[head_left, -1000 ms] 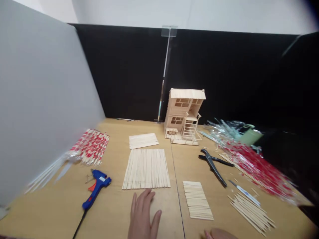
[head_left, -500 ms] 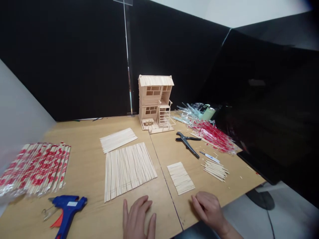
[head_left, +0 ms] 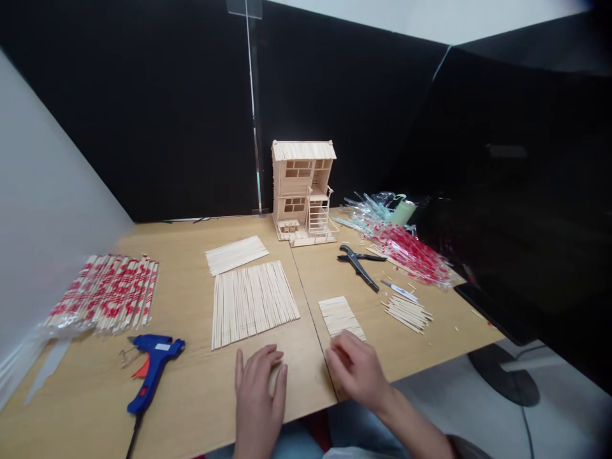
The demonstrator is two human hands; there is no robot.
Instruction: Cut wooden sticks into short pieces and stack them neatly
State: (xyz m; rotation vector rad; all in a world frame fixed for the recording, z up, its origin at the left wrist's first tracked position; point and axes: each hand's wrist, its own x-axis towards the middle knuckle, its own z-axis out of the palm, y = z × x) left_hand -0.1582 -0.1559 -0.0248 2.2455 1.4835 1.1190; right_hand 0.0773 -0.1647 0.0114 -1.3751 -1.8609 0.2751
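Note:
My left hand [head_left: 261, 386] rests at the table's front edge, fingers apart and empty, just below a large panel of thin wooden sticks [head_left: 253, 306]. Loosely curled, my right hand [head_left: 358, 371] hovers at the near end of a small stick panel [head_left: 339, 315] and covers part of it; I see nothing held in it. A third stick panel [head_left: 236, 254] lies behind the large one. At the back stands a two-storey model house of wooden sticks [head_left: 303, 185] with a ladder and a small table. A blue hot glue gun [head_left: 157, 366] lies to the left.
On the left are chopsticks in red-printed wrappers [head_left: 109, 290]. To the right lie black-handled cutters [head_left: 359, 268], a craft knife [head_left: 399, 291], short cut sticks [head_left: 407, 312], red and clear wrappers [head_left: 406, 252] and a pale green cup [head_left: 402, 213]. Black partitions [head_left: 191, 127] close off the back.
The view has shifted, showing more of the table's front edge. My right hand has moved left, to the small panel's near end. My left hand stays near the large panel.

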